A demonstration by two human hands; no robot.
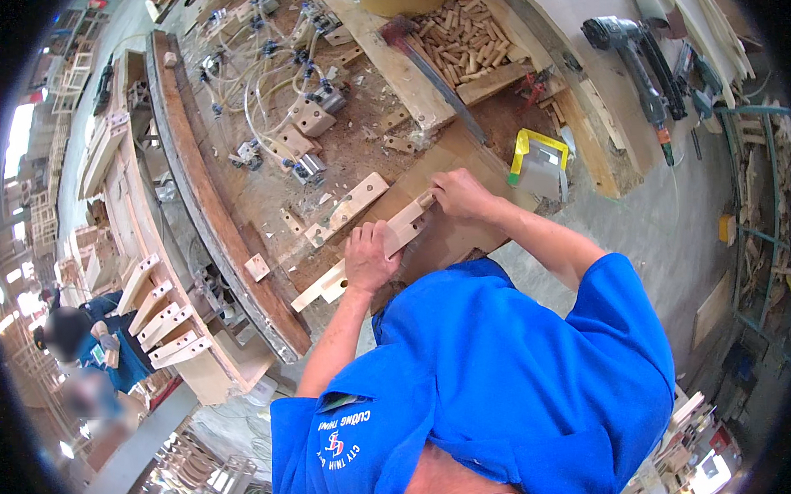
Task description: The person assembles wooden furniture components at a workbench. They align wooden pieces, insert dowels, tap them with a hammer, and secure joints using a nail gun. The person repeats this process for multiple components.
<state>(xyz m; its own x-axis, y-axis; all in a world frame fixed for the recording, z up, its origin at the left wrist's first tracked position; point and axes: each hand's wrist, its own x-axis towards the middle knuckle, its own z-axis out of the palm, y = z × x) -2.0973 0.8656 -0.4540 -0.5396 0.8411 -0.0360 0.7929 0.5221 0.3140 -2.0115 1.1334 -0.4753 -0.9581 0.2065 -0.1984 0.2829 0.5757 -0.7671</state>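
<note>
My left hand (370, 255) is closed over a pale wooden strip (404, 229) that slants up to the right across the near edge of the bench. Dark round holes show in the strip's side. Close to its upper right end, my right hand (462, 195) pinches what looks like a short wooden dowel (426, 199); the fingertips partly cover it. Under my left hand, a second pale strip (319, 289) sticks out toward the lower left. Just beyond lies another drilled wooden piece (351, 211), apart from my hands.
A wooden box of dowels (467, 40) stands at the back, beside a hammer (447, 93). Clear tubes with metal fittings (277, 103) spread over the bench. A yellow-edged object (532, 159) and a nail gun (633, 73) lie to the right. People (94, 345) are at far left.
</note>
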